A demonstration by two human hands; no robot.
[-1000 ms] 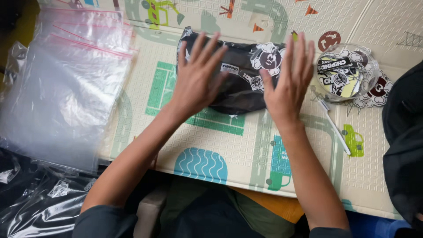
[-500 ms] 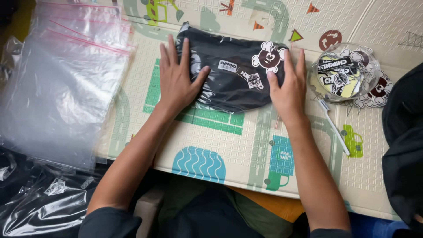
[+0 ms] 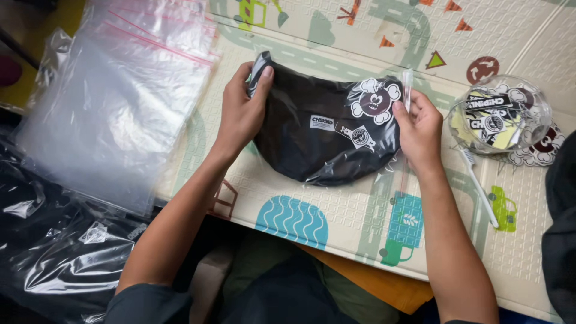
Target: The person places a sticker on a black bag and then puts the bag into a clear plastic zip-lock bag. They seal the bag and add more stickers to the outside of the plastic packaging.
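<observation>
Fingers of both hands are closed on a black cloth in a clear bag (image 3: pixel 327 135). The left hand (image 3: pixel 240 114) pinches the left top corner, with the thumb on top. The right hand (image 3: pixel 420 129) pinches the right edge, by the clear strip. The bagged cloth sits between the two hands, on the play mat (image 3: pixel 336 216). To do this well, I think both hands should pull evenly, so the bag stays flat and smooth. A pile of clear bags (image 3: pixel 114 102) lies far left. A bag of stickers (image 3: pixel 501 117) sits to the right.
</observation>
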